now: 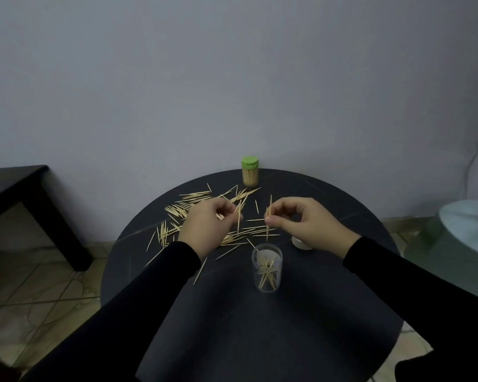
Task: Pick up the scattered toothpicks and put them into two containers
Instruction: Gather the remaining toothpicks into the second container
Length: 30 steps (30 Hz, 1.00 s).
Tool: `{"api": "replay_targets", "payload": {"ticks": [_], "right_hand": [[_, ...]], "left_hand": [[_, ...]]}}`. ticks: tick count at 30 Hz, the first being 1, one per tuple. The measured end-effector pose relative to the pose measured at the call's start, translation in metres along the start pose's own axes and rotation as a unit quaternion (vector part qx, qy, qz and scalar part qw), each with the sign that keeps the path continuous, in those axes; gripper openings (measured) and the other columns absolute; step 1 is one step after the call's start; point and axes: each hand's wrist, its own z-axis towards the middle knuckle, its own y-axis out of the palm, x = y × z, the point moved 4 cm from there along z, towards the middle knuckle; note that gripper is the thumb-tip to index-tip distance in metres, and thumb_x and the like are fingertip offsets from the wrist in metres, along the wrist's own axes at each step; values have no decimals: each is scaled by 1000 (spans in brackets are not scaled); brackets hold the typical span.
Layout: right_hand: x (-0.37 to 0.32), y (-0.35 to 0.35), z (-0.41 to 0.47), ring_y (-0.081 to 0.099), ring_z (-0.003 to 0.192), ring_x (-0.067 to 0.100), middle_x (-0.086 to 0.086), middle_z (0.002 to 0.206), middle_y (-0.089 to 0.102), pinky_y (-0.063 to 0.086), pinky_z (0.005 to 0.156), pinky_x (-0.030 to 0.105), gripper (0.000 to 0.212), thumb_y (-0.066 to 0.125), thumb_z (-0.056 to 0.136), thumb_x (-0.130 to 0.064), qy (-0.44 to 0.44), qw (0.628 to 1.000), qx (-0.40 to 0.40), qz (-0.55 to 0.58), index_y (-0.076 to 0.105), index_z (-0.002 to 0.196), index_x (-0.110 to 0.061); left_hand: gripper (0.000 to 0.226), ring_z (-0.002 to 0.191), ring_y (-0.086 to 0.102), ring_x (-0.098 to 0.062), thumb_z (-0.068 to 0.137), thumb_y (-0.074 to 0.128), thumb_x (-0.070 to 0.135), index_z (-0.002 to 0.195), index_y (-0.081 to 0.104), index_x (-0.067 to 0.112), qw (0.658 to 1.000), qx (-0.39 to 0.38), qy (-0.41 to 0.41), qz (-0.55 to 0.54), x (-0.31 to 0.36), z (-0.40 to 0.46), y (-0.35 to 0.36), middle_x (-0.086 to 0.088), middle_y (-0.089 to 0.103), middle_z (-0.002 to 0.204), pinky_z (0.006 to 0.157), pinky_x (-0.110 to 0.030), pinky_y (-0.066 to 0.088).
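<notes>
Several pale toothpicks [188, 205] lie scattered over the far left part of a round dark table [260, 326]. My left hand [207, 224] hovers over the pile and pinches a few toothpicks upright at its fingertips. Just right of it, my right hand [301, 221] pinches a small upright bunch of toothpicks [268, 216]. A clear open container [267, 267] with several toothpicks inside stands in front of both hands. A full toothpick container with a green lid [250, 172] stands at the table's far edge.
A small white lid or cap [300, 243] lies partly hidden under my right wrist. A dark table [25, 194] stands at the left, a pale glass table [469, 230] at the right. A grey wall runs behind; the floor is tiled.
</notes>
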Motion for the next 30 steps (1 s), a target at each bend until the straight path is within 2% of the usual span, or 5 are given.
{"api": "replay_targets", "payload": {"ticks": [7,12,17,24,30], "right_hand": [[5,2,-12,63,86,19,-3,87,69,53,81,37,6,68,84,-36,18,998,-37,-37,69,88,-31],[8,3,-16,62,86,27,5,88,69,52,78,41,14,69,80,-45,21,996,-62,-58,71,87,-33],[13,4,-16,56,67,-6,-14,75,63,41,59,11,6,71,81,-41,48,992,-96,-61,68,83,-37],[17,-1,-15,63,86,5,-10,89,69,51,77,24,11,67,84,-43,40,994,-81,-66,70,92,-35],[31,-1,2,59,94,4,-13,96,65,47,92,32,10,59,92,-37,73,992,-37,-100,67,98,-34]], "left_hand": [[8,81,59,-6,82,73,31,81,65,29,997,-56,14,-48,13,-17,10,6,66,85,67,-15,43],[4,69,57,-1,83,72,21,85,70,19,973,-89,-15,-210,18,-29,17,4,65,77,65,-9,46],[5,76,61,-9,80,75,18,83,71,20,964,-130,-12,-233,15,-39,28,-4,70,83,75,-24,49],[15,45,48,11,82,73,17,95,72,10,969,-155,8,-192,11,-43,26,24,54,46,48,-3,33],[21,92,62,-8,90,59,38,92,72,22,980,-96,-25,-170,2,-32,19,6,70,92,82,-21,46]]}}
